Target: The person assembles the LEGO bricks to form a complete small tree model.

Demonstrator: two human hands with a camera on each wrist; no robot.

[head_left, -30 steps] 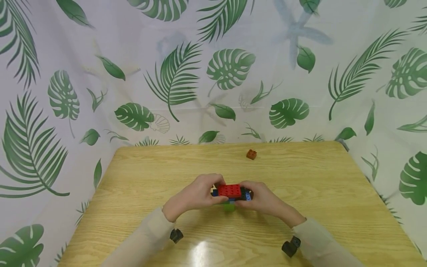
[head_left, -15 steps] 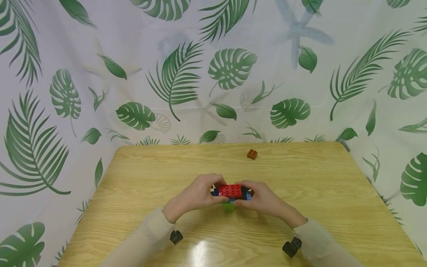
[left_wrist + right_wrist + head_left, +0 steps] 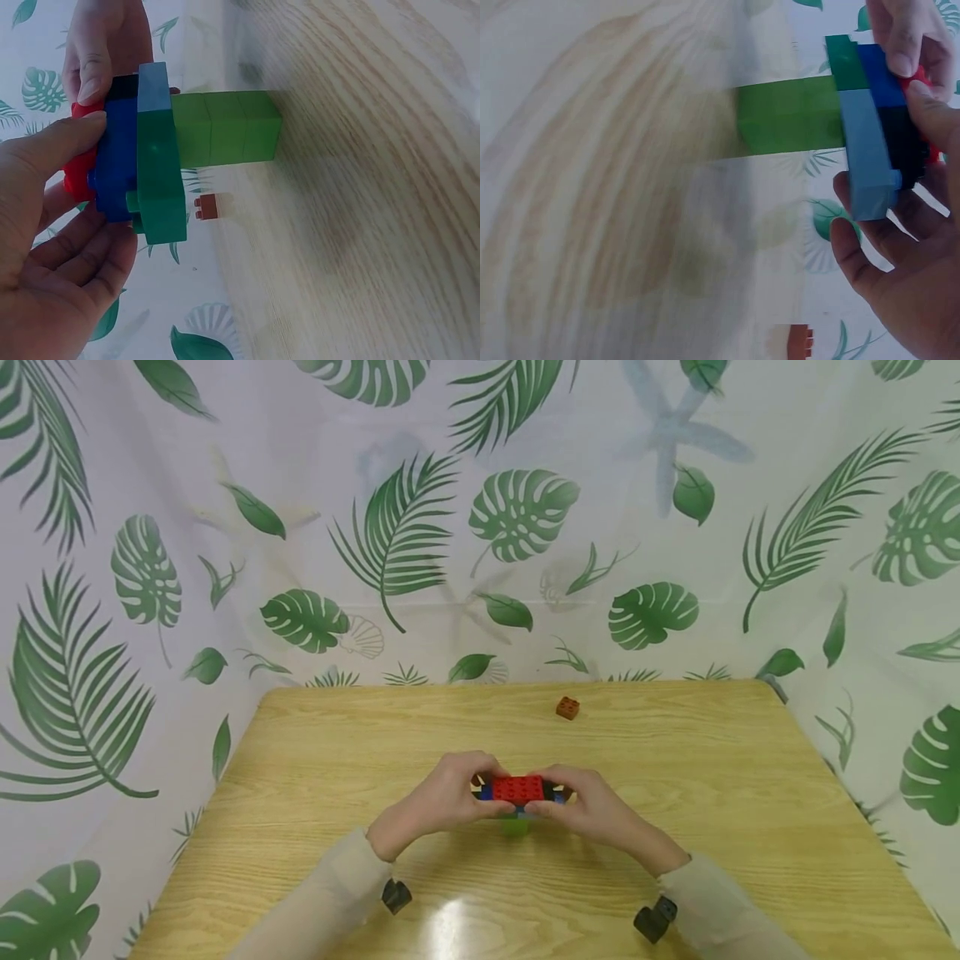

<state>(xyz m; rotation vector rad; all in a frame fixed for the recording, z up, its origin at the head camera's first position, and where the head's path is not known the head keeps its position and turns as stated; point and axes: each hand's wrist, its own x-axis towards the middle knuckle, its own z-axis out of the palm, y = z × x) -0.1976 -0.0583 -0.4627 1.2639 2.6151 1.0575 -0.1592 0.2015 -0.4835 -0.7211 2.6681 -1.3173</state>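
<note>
A toy-brick tower stands on the table between both hands. Its base is a narrow light green column (image 3: 225, 129). Above it sit a dark green brick (image 3: 160, 184) and a light blue brick (image 3: 866, 150) side by side, then a dark blue brick (image 3: 118, 161) and a black brick (image 3: 901, 135). A red brick (image 3: 518, 789) lies on top. My left hand (image 3: 452, 793) pinches the red brick from the left, its thumb near the seam with the dark blue one. From the right, my right hand (image 3: 588, 806) pinches the same brick, fingers curving behind the tower.
A small orange-brown brick (image 3: 567, 707) lies alone near the table's far edge. Behind the wooden table (image 3: 360, 727) hangs a leaf-patterned cloth (image 3: 420, 635), which also runs along both sides.
My right hand has shifted slightly inward along the tower, hiding more of the light blue brick's end. The left hand keeps its place.
</note>
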